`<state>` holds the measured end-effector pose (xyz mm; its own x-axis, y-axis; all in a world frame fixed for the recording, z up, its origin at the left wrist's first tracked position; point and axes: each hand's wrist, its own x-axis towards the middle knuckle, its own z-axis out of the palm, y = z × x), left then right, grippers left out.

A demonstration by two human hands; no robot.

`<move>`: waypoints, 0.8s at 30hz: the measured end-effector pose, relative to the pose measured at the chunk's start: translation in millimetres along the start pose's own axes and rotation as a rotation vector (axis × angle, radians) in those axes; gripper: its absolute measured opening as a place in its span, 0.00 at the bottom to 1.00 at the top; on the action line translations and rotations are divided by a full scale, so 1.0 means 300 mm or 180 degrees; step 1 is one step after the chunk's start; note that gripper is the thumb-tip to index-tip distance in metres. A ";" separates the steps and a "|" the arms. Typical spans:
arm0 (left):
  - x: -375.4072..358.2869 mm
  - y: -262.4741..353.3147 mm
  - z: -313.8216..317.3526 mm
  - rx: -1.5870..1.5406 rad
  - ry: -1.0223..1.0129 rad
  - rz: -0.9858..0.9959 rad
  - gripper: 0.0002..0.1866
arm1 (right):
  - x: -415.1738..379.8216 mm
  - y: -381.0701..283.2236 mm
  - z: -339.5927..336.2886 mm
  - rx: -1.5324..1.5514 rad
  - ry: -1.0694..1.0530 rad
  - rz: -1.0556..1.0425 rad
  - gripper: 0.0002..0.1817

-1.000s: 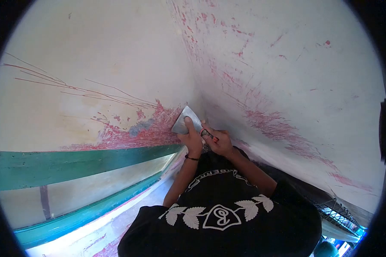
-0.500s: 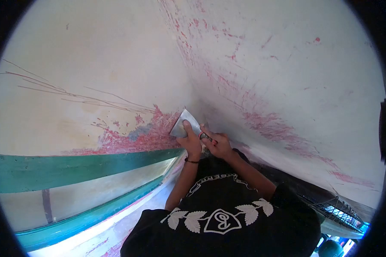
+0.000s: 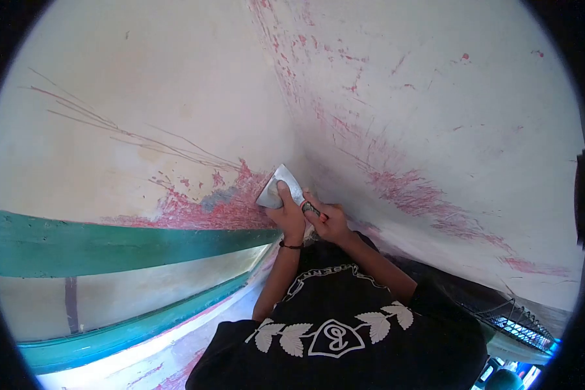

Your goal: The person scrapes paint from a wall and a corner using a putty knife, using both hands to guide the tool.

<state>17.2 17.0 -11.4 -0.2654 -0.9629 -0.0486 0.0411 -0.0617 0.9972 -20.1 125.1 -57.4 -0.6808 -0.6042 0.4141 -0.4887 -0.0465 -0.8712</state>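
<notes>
Head view: scraper [image 3: 294, 186], blade at red-marked wall [image 3: 234, 214], just above green band [image 3: 110, 250]; right hand [image 3: 332, 225] gripping handle, left hand [image 3: 292, 221] clasping blade. Apparent step: scraping; next stroke calls for steady pressure.

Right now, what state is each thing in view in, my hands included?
Flat metal scraper with red-and-black handle: held in both hands, blade at the left wall's red patch.
Left hand: thumb on the blade.
Right hand: closed around the handle.
Cream left wall: partly exposed red, scratched.
Whitish right wall: streaked red.
Green painted band: lightly marked.
Black wire rack: contents unclear.
</notes>
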 end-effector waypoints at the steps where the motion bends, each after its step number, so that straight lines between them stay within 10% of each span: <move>1: -0.002 -0.018 -0.011 0.0039 -0.0047 -0.0046 0.27 | 0.000 0.007 0.006 0.0009 0.0093 -0.0131 0.27; 24: -0.010 0.075 0.010 -0.0539 -0.0452 -0.0107 0.24 | 0.041 0.055 -0.012 -0.0092 -0.0007 -0.0198 0.27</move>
<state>15.9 19.3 11.3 -0.4017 -0.9137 -0.0615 0.1878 -0.1479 0.9710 -38.4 119.9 -65.7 -0.6474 -0.6027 0.4665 -0.5456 -0.0609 -0.8358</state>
